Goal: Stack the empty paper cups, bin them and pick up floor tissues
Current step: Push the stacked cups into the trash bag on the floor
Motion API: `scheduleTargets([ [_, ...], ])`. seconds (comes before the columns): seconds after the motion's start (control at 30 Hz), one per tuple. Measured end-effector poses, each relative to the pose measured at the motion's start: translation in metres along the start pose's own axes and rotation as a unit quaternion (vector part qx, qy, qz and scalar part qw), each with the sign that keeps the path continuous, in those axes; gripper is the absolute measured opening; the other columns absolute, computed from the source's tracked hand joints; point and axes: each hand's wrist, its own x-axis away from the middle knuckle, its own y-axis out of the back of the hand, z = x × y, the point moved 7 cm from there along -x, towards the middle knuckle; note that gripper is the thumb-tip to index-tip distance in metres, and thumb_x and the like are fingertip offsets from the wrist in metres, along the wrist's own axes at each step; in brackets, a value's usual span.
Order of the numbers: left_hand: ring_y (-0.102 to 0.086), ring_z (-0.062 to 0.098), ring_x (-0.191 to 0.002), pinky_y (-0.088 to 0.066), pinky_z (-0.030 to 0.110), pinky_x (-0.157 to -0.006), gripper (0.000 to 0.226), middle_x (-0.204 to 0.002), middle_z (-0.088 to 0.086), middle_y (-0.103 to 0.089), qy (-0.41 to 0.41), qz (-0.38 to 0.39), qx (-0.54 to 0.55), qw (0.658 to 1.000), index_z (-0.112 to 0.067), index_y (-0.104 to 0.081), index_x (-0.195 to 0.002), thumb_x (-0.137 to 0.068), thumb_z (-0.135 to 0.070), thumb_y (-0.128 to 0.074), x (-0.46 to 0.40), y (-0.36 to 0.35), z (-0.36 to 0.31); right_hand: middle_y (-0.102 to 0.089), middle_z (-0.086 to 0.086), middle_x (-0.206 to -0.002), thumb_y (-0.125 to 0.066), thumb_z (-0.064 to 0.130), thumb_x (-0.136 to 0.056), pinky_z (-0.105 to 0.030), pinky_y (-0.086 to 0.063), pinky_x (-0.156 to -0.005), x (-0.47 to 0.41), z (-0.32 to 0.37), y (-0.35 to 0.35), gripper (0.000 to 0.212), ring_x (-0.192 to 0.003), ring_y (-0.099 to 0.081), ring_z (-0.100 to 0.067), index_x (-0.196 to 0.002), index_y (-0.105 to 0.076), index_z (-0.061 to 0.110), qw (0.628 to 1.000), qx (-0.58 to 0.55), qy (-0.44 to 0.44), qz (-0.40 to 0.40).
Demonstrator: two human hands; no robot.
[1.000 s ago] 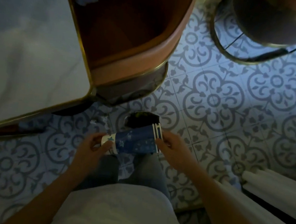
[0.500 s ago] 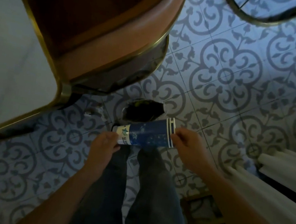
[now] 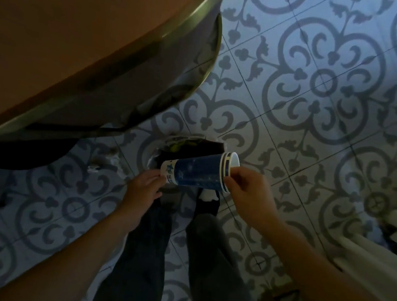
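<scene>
A stack of blue paper cups (image 3: 197, 173) with white rims lies sideways in the air between both hands. My right hand (image 3: 249, 195) grips the rim end, where the open mouth faces right. My left hand (image 3: 143, 186) pinches the white base end. Just behind the stack stands a small bin (image 3: 188, 146) with a dark liner on the floor. Small white tissue scraps (image 3: 105, 163) lie on the tiles to the left of the bin, under the chair's edge.
A brown chair (image 3: 80, 46) with a brass-trimmed edge fills the upper left and overhangs the bin. The patterned tile floor (image 3: 326, 91) spreads to the right. A white ribbed object (image 3: 381, 250) lies at the right edge. My legs in dark trousers (image 3: 177, 261) stand below the hands.
The view has dropped closer to the floor, and chair and bin look larger. Both hands keep hold of the cup stack, which has tilted so its rim end is higher.
</scene>
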Motion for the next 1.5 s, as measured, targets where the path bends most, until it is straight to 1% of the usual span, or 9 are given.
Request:
scheduleTargets([
  [0.13,-0.058,0.008,-0.090,-0.048,0.023,-0.082,0.011,-0.097,-0.001,-0.063,0.006,0.029,-0.027,0.999,-0.023,-0.061,-0.095,-0.094,-0.015,-0.054,-0.037,-0.017,0.008,-0.064,-0.002,-0.110,-0.052,0.029,-0.094,-0.021,-0.051,-0.082,-0.032,-0.011,-0.023,0.020,-0.098,-0.062,-0.012,-0.110,-0.061,0.023,1.000,0.006,0.005,-0.004],
  [0.23,-0.057,0.010,-0.089,-0.046,0.028,-0.088,0.008,-0.094,-0.001,-0.060,0.035,0.013,-0.023,0.999,-0.023,-0.059,-0.089,-0.093,-0.018,-0.056,-0.065,-0.027,0.016,-0.064,-0.003,-0.113,-0.051,0.031,-0.093,-0.034,-0.054,-0.091,-0.054,-0.012,-0.034,0.023,-0.102,-0.062,-0.015,-0.112,-0.061,0.022,1.000,0.024,0.008,-0.007],
  [0.37,-0.056,0.009,-0.085,-0.045,0.030,-0.084,0.012,-0.094,-0.001,-0.059,0.054,-0.011,-0.007,0.998,-0.030,-0.053,-0.082,-0.091,-0.025,-0.060,-0.092,-0.042,0.016,-0.065,-0.002,-0.115,-0.051,0.028,-0.094,-0.033,-0.052,-0.095,-0.078,-0.013,-0.044,0.023,-0.106,-0.062,-0.015,-0.113,-0.062,0.021,1.000,0.027,0.010,-0.007],
  [0.5,-0.058,0.016,-0.087,-0.049,0.039,-0.092,0.030,-0.102,0.006,-0.060,0.066,-0.006,-0.012,0.998,-0.018,-0.059,-0.104,-0.082,-0.038,-0.064,-0.110,-0.054,0.019,-0.065,-0.004,-0.117,-0.051,0.026,-0.094,-0.034,-0.051,-0.096,-0.092,-0.018,-0.049,0.024,-0.108,-0.061,-0.016,-0.113,-0.063,0.019,1.000,0.026,-0.002,-0.001],
  [0.73,-0.057,0.015,-0.092,-0.047,0.035,-0.096,0.031,-0.096,-0.001,-0.059,0.071,0.004,0.003,0.997,-0.024,-0.054,-0.122,-0.091,-0.023,-0.057,-0.108,-0.080,0.010,-0.066,-0.003,-0.108,-0.055,0.024,-0.092,-0.019,-0.043,-0.078,-0.101,-0.024,-0.067,0.017,-0.097,-0.063,-0.015,-0.105,-0.064,0.018,0.999,0.022,-0.011,0.046],
  [0.83,-0.057,0.012,-0.084,-0.048,0.034,-0.091,0.023,-0.087,-0.003,-0.060,0.069,0.002,0.015,0.998,-0.021,-0.059,-0.114,-0.092,-0.020,-0.055,-0.107,-0.086,0.010,-0.065,-0.003,-0.104,-0.056,0.020,-0.092,-0.022,-0.048,-0.076,-0.103,-0.023,-0.078,0.016,-0.091,-0.063,-0.015,-0.105,-0.064,0.016,0.997,0.031,-0.004,0.072],
  [0.93,-0.064,0.012,-0.095,-0.052,0.028,-0.086,0.028,-0.101,0.002,-0.068,0.068,0.027,0.026,0.997,-0.018,-0.064,-0.115,-0.089,-0.018,-0.055,-0.104,-0.093,0.010,-0.065,-0.002,-0.101,-0.055,0.018,-0.090,-0.033,-0.056,-0.081,-0.104,-0.024,-0.090,0.017,-0.090,-0.064,-0.017,-0.105,-0.062,0.019,0.993,0.058,-0.002,0.099],
  [1.17,-0.063,0.015,-0.097,-0.052,0.027,-0.073,0.033,-0.111,0.005,-0.065,0.059,0.019,0.046,0.997,-0.020,-0.061,-0.121,-0.090,-0.016,-0.052,-0.099,-0.090,0.007,-0.063,-0.007,-0.111,-0.055,0.014,-0.088,-0.036,-0.051,-0.090,-0.103,-0.016,-0.103,0.023,-0.105,-0.060,-0.024,-0.111,-0.056,0.016,0.985,0.119,0.025,0.126],
  [1.5,-0.065,0.021,-0.101,-0.053,0.047,-0.091,0.025,-0.107,0.001,-0.069,0.017,-0.047,0.024,0.998,-0.041,-0.066,-0.085,-0.092,-0.025,-0.048,-0.096,-0.076,0.009,-0.063,-0.007,-0.112,-0.060,0.019,-0.087,-0.037,-0.053,-0.078,-0.101,0.000,-0.112,0.031,-0.095,-0.064,-0.026,-0.117,-0.052,0.013,0.981,0.154,0.073,0.096],
])
